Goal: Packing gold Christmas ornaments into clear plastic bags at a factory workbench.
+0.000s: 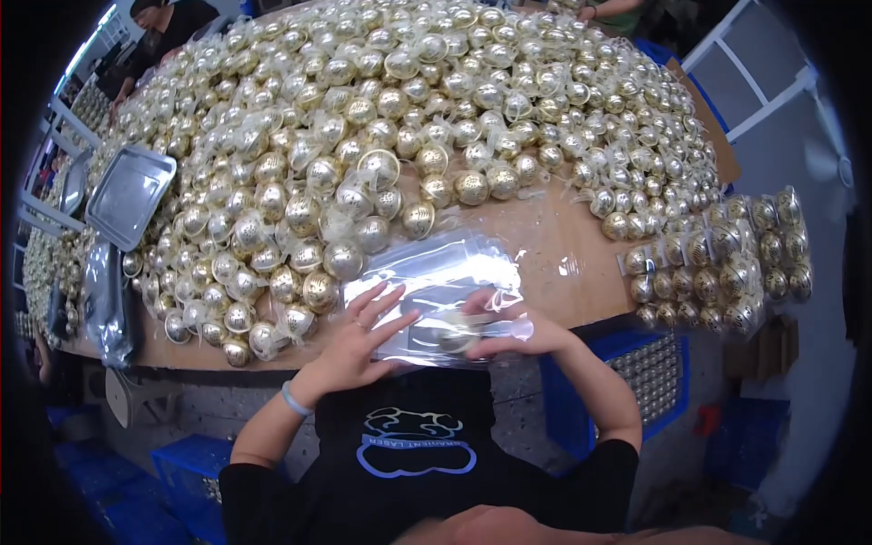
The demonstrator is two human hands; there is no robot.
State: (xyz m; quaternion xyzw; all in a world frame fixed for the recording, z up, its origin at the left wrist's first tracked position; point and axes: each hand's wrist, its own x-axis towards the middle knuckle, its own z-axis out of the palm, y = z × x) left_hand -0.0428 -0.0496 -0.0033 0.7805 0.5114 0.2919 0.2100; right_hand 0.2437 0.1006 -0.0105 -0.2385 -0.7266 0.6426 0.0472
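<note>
A blurred gold ball appears to be held at the fingertips of the right hand, with the thumb on the near side and the fingers on the far side; the exact contact cannot be made out through the blur. The left hand is spread, its fingers apart and laid on the clear plastic film, with nothing clamped in it. The ball is located just above the film, near the table's front edge.

The ball is judged to be light and rather stiff, its shiny surface probably slippery and easily scratched or dented; it is best gripped around its widest part, with thumb and fingers opposed. The film looks thin, limp and slick, and is best pinched at an edge or pressed flat with spread fingers.

Beyond the hands, bare brown board is seen, and past it a broad heap of gold balls, many in wispy clear wrapping. Clear packs of balls are stacked at the right, and a metal tray is rested at the left.
</note>
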